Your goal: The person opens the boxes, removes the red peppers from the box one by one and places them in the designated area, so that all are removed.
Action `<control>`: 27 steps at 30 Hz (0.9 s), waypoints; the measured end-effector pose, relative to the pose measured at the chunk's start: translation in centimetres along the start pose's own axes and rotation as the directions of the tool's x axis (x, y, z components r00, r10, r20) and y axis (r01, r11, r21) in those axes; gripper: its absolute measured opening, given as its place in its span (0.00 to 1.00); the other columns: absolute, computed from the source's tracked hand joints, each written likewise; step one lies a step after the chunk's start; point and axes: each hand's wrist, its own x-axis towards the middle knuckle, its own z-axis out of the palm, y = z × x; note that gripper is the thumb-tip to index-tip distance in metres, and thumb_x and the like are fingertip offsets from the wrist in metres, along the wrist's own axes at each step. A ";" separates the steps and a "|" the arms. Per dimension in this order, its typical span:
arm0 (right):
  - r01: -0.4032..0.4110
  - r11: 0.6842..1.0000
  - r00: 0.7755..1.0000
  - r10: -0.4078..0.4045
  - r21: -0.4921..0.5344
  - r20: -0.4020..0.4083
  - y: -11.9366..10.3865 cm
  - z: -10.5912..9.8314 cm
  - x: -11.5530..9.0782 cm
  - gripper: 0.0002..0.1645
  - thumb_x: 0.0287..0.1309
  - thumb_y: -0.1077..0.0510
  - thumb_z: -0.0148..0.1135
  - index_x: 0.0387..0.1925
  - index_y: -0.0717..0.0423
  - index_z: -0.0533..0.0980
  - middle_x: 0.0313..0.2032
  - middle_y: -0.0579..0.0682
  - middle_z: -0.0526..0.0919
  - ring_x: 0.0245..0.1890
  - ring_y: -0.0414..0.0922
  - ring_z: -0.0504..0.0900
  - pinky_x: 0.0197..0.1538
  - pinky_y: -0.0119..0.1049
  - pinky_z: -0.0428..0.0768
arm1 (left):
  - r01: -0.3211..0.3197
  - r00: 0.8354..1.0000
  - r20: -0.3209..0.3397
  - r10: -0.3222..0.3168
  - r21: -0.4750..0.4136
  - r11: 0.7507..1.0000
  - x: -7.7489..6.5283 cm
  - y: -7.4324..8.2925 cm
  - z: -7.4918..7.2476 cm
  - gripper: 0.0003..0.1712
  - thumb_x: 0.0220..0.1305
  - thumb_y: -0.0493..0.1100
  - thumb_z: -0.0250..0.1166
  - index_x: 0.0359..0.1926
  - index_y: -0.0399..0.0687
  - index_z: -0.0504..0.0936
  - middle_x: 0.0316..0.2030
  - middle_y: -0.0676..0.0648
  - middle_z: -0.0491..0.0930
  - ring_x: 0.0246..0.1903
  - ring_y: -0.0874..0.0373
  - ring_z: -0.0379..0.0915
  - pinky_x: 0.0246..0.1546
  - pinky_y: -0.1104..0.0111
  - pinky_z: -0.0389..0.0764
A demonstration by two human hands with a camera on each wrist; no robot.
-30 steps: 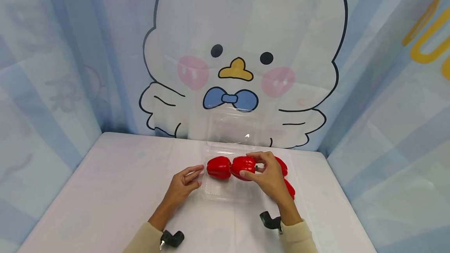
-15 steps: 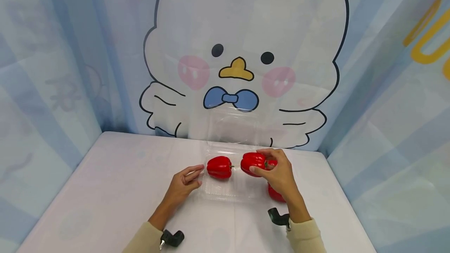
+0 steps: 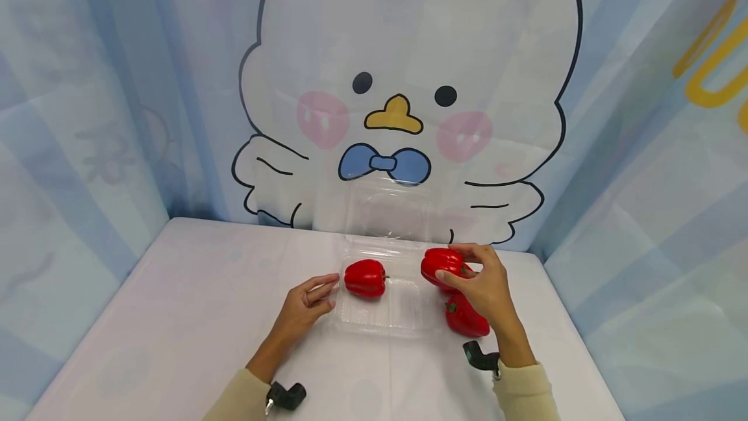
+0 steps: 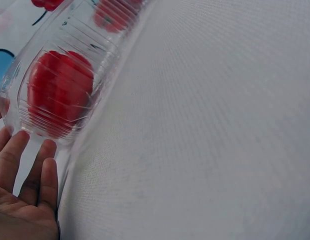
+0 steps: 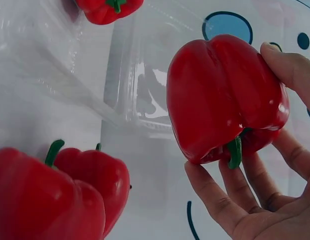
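My right hand [image 3: 486, 283] grips a glossy red bell pepper [image 3: 442, 266], thumb on one side and fingers on the other. In the right wrist view this bell pepper [image 5: 225, 97] has its green stem toward the palm. A second bell pepper [image 3: 365, 278] lies on its side in the left half of a clear plastic clamshell container [image 3: 382, 325], whose lid [image 3: 390, 210] stands raised at the back. My left hand [image 3: 305, 304] rests its fingertips against the container's left end. In the left wrist view the fingers [image 4: 12, 157] are extended at the ribbed wall.
Two more red bell peppers lie right of the container: the nearer bell pepper [image 3: 466, 317] in front, the other bell pepper [image 5: 102, 182] partly hidden behind it in the right wrist view. A printed cloth backdrop [image 3: 502, 38] rises behind the white table [image 3: 193, 317].
My right hand has lifted the bell pepper from the container's right half and carried it rightward, over toward the peppers beside it. My left hand has stayed put.
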 end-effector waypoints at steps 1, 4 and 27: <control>-0.003 1.000 1.000 0.003 -0.002 -0.005 0.1 -0.2 0.1 0.41 0.54 0.50 0.83 0.68 0.49 0.77 0.63 0.55 0.75 0.66 0.55 0.75 0.62 0.56 0.87 | -0.001 1.000 0.000 0.001 -0.002 1.000 0.0 0.0 0.0 0.31 0.70 0.30 0.67 0.72 0.42 0.76 0.73 0.41 0.75 0.74 0.45 0.70 0.64 0.70 0.81; -0.019 1.000 1.000 0.019 -0.008 -0.013 0.4 -0.7 0.3 0.41 0.54 0.50 0.83 0.68 0.49 0.76 0.63 0.55 0.75 0.66 0.55 0.75 0.61 0.56 0.87 | -0.003 1.000 0.005 0.003 -0.008 1.000 0.1 0.0 0.0 0.31 0.70 0.29 0.67 0.72 0.41 0.76 0.73 0.40 0.75 0.75 0.44 0.70 0.64 0.69 0.80; -0.033 0.997 0.997 0.028 -0.064 -0.074 4.3 -3.8 1.8 0.39 0.59 0.48 0.80 0.69 0.51 0.76 0.65 0.59 0.75 0.65 0.57 0.76 0.59 0.53 0.89 | 0.004 1.000 -0.027 -0.004 0.012 1.000 0.1 -0.1 0.0 0.30 0.69 0.29 0.67 0.71 0.43 0.78 0.72 0.41 0.77 0.74 0.44 0.71 0.63 0.70 0.81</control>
